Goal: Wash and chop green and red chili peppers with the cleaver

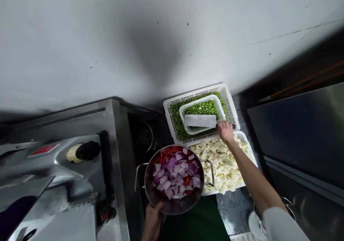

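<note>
My left hand (152, 217) grips the near rim of a steel pot (178, 208), thumb over the edge. Cut purple onion (174, 176) and red pepper pieces (172, 151) lie in the pot, which has a wire handle on each side. In my right hand (225, 131) is a cleaver (200, 120), held by its dark handle with the broad blade pointing left. That blade is over a small white basket (182, 109) of chopped green pieces (202, 108). The small basket sits inside a larger white basket (168, 113) with more of the same.
A white crate (252, 151) of cauliflower pieces (217, 158) is beside the pot. At left, a metal machine (61, 162) with a black knob rests on a steel counter (115, 169). Another pot (146, 137) stands low between counter and baskets. A steel cabinet (301, 126) is at right.
</note>
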### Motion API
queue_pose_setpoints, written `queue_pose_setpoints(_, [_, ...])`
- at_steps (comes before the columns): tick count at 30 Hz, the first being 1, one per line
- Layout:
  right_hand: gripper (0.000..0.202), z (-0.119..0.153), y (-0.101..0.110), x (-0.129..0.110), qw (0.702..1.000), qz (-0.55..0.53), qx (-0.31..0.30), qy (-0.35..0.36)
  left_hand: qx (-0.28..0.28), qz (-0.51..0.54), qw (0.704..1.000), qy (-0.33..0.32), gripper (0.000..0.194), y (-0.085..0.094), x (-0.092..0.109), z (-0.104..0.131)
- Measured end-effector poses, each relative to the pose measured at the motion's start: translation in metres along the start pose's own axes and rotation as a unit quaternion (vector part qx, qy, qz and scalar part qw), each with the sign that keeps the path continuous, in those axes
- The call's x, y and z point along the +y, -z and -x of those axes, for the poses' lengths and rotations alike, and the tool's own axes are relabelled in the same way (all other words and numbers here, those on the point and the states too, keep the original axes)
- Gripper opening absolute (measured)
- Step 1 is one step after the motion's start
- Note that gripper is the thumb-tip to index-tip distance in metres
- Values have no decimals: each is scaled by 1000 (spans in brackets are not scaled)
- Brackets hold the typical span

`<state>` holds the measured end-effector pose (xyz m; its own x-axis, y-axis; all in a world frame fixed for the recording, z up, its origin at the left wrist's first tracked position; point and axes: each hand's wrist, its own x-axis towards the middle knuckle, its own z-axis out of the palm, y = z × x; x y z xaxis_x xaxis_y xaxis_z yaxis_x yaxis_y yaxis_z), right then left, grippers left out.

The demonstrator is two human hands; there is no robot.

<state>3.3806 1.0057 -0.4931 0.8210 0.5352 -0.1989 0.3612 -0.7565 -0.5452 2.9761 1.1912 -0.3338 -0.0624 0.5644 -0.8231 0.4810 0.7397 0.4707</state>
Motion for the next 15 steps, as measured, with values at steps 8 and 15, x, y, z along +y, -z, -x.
queue_pose_setpoints(8, [17,0,-62,-41,754,-490,17,-438,-2,16,999,40,42,1,-5,3])
queue_pose_setpoints(15, [34,-44,-79,-50,646,-593,106,-469,11,17,1000,5,34,0,-5,-13])
